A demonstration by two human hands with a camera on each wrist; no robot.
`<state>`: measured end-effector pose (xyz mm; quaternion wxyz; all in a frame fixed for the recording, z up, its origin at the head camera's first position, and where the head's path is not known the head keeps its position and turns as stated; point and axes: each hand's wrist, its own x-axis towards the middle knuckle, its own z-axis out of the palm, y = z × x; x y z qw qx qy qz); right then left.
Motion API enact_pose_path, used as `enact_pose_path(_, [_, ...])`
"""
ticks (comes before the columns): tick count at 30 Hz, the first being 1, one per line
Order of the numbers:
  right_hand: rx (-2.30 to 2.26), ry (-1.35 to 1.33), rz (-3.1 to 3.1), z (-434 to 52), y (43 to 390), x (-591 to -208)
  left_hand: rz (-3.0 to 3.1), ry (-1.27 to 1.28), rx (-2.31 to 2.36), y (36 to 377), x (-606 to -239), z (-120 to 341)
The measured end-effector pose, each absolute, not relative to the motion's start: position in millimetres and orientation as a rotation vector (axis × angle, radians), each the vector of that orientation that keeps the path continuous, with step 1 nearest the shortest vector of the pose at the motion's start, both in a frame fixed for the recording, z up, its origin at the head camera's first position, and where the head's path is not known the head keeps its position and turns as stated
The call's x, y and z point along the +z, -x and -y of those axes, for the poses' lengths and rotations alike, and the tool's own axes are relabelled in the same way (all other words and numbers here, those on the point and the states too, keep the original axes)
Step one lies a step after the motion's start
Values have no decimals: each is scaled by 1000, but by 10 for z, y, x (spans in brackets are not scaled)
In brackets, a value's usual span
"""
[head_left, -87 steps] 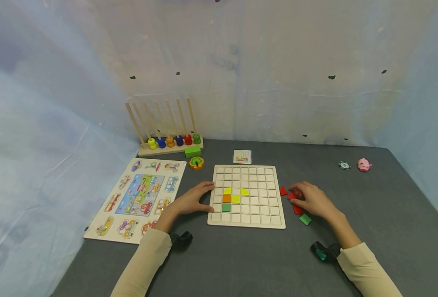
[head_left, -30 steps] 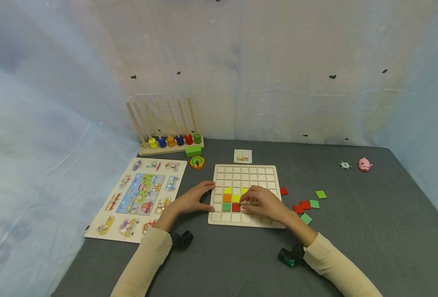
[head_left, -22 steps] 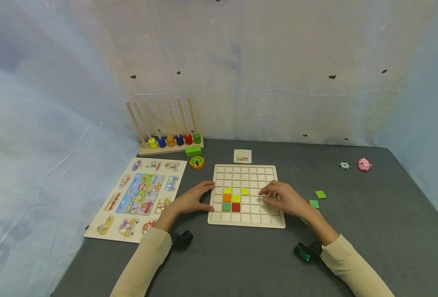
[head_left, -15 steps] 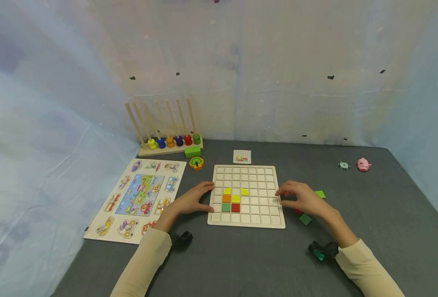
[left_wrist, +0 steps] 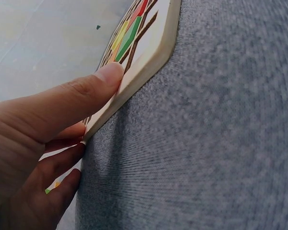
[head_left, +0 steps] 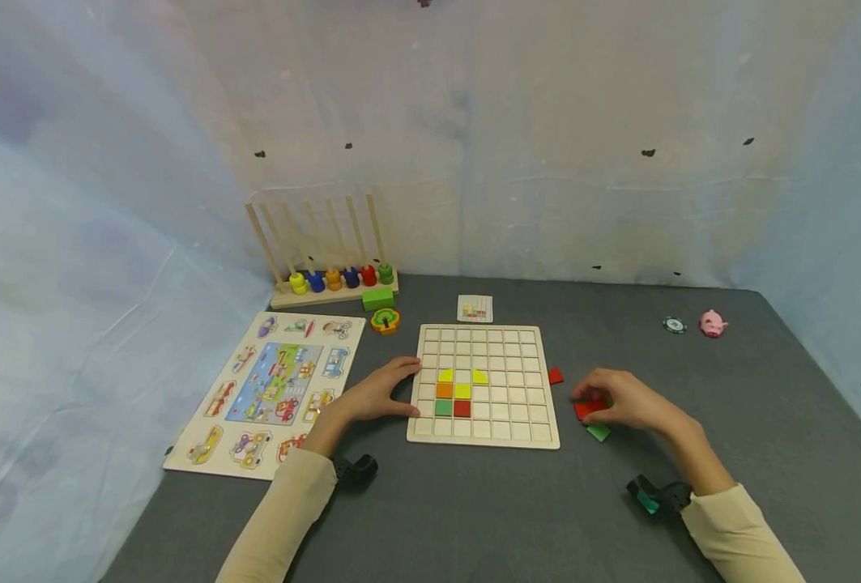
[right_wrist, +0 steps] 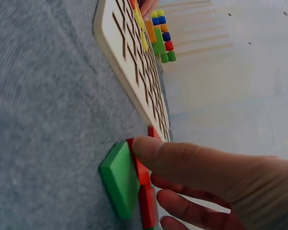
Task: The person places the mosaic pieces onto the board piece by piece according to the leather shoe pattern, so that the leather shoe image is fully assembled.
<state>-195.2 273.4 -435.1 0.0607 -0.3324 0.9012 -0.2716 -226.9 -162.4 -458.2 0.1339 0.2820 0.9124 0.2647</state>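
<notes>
A wooden grid board point(head_left: 506, 344) lies in the middle of the grey table, with yellow, orange, green and red tiles point(head_left: 453, 392) set in its left part. My left hand point(head_left: 379, 394) rests against the board's left edge point(left_wrist: 149, 62), thumb point(left_wrist: 81, 103) pressed straight along its side. To the right of the board, my right hand point(head_left: 615, 401) pinches a red square tile point(head_left: 589, 410) point(right_wrist: 143, 187) between thumb and fingers. A green tile point(head_left: 599, 432) point(right_wrist: 119, 177) lies against it. A small red piece point(head_left: 556, 376) sits by the board's right edge.
A vehicle peg puzzle point(head_left: 270, 389) lies to the left. Behind it stand a ring stacker point(head_left: 328, 275), a green block point(head_left: 377, 299) and a tree piece point(head_left: 385, 321). A pattern card point(head_left: 475, 308) lies behind the board. A chip point(head_left: 674, 325) and pink pig point(head_left: 712, 323) sit far right. Cloth walls surround the table.
My right hand set a red tile into the board beside the green one, then moved right off the board to the loose tiles and took hold of a red one. The left hand stayed put.
</notes>
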Motion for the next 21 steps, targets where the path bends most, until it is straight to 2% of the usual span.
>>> enact_pose_path(15, [-810,1030,-2803,-2716,1988,-4465,-2641,-807,765,2256,-4562,1616])
enact_pose_path(21, [-915,1172,-2779,-2505,2031,-4485,-2643,-794,760,2277,-4577,1613])
